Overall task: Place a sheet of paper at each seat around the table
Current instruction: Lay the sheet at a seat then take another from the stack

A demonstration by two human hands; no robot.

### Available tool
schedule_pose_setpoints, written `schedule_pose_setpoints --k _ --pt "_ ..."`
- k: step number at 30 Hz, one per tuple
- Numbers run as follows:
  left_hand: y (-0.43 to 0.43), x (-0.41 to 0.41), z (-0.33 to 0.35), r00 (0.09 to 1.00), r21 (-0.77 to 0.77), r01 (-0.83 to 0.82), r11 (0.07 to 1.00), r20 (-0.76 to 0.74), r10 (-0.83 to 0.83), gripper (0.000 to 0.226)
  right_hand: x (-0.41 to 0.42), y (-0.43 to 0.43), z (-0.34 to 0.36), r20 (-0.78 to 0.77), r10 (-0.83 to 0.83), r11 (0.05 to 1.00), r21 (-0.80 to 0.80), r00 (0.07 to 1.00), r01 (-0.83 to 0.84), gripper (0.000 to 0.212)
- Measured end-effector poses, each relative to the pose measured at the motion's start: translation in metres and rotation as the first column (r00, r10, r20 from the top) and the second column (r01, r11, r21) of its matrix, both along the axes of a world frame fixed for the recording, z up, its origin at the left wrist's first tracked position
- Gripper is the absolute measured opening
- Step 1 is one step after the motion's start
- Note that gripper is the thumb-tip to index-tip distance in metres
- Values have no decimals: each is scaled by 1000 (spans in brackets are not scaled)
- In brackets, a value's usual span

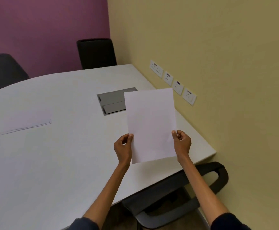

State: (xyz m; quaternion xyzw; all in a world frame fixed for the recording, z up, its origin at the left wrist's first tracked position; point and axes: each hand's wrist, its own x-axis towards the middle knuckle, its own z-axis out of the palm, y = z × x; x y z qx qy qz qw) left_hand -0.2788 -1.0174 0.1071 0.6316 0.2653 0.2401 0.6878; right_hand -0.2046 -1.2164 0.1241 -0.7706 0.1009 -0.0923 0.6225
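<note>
I hold one white sheet of paper (150,125) above the right end of the white table (60,155). My left hand (123,149) pinches its left edge and my right hand (182,143) pinches its right edge, both near the lower corners. The sheet is raised off the tabletop, long side running away from me. A small stack of white sheets (26,122) lies flat on the table at the left.
A grey cable hatch (112,101) is set into the tabletop behind the held sheet. Black chairs stand at the far side (96,53), the far left (2,70) and tucked under the table's right end (215,176). Wall sockets (172,82) line the yellow wall.
</note>
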Motion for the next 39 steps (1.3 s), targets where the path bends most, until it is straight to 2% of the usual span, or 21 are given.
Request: schedule_pose_setpoints --k 4,8,12,17,25,32,36,39 --pt "23 10 -21 998 -8 -12 1000 -63 11 12 23 20 -23 -77 69 997 -24 995 -71 30" --pt "34 14 -48 986 -27 -47 999 -159 42 12 48 30 -50 -174 152 986 -46 973 -162 24" --pt "40 15 -76 955 -9 -18 1000 -295 15 8 70 34 -75 -292 260 954 -70 920 -292 10" --pt "46 19 -102 911 19 -14 1000 -412 21 8 90 37 -106 -396 331 919 -72 857 -388 10" --pt "34 36 -139 835 38 -40 998 -547 54 15 108 29 -150 -518 322 914 -48 793 -403 18" --pt "19 51 -161 795 28 -96 995 -599 93 14 116 17 -176 -600 272 907 -101 752 -409 33" --pt "12 57 -172 754 16 -116 993 -649 98 16 119 16 -184 -628 245 897 -141 738 -418 27" --pt "10 57 -176 714 47 -102 994 -692 106 27 120 19 -186 -628 230 862 -222 744 -455 25"
